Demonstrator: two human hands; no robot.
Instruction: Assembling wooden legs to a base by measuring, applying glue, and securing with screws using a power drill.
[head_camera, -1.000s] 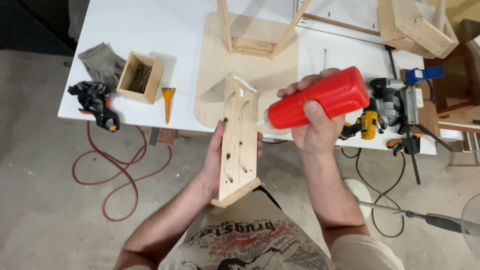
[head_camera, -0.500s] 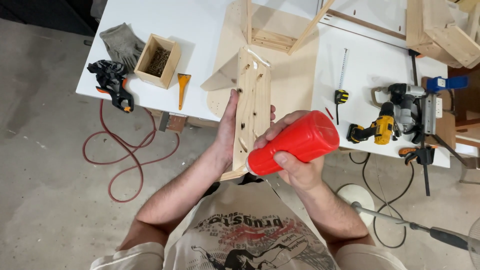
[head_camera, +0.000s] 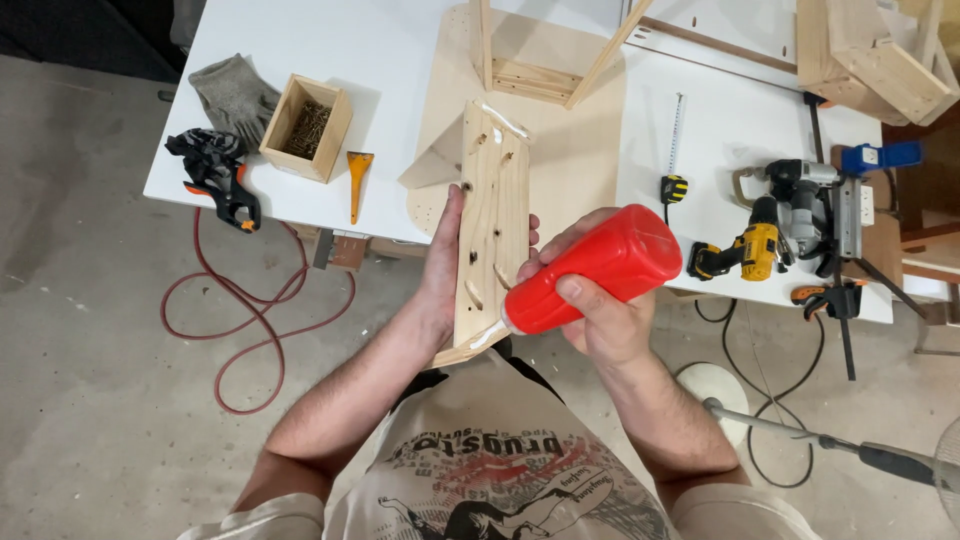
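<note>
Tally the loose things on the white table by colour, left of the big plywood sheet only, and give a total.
Grey: 1, the work glove
Black with orange: 1, the clamp
Pale wood: 1, the small box of screws
Orange: 1, the wedge-shaped scraper
Total: 4, all on the white table

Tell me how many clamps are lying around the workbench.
3 that I can see: a black-and-orange spring clamp at the table's left edge, a blue-headed bar clamp at the right, and an orange-handled clamp below it. More may be hidden.
</note>
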